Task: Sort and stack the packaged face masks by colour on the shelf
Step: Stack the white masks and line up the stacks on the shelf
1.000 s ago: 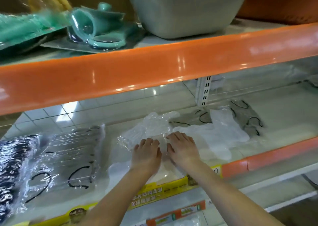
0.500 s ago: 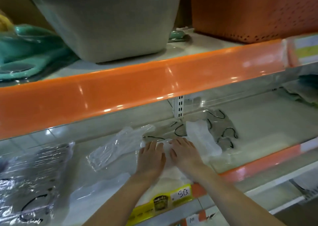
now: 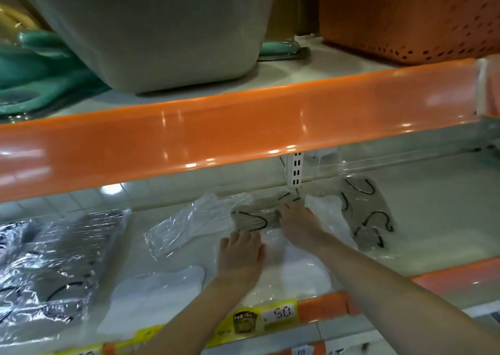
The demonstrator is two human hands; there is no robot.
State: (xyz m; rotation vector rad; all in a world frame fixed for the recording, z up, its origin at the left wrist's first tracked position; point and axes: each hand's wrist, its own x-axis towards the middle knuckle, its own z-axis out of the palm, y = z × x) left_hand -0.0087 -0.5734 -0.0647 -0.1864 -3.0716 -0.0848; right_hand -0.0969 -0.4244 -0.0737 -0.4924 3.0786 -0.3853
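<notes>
On the lower shelf my left hand lies flat, fingers straight, on a white packaged mask near the front edge. My right hand reaches further back, its fingertips on a grey mask pack with black ear loops; the grip is hidden. Another white pack lies to the left, a clear crumpled pack behind it. A grey pack with black loops lies at the right. A stack of grey wrapped packs sits far left.
The orange rail of the upper shelf hangs low over the work space. Above stand a grey tub, an orange basket and teal items. A white slotted upright stands at the back. A yellow price tag marks the front edge.
My right hand has moved back from the white pack onto the grey looped pack. My left hand stays pressed on the white pack. The view has shifted slightly right.
</notes>
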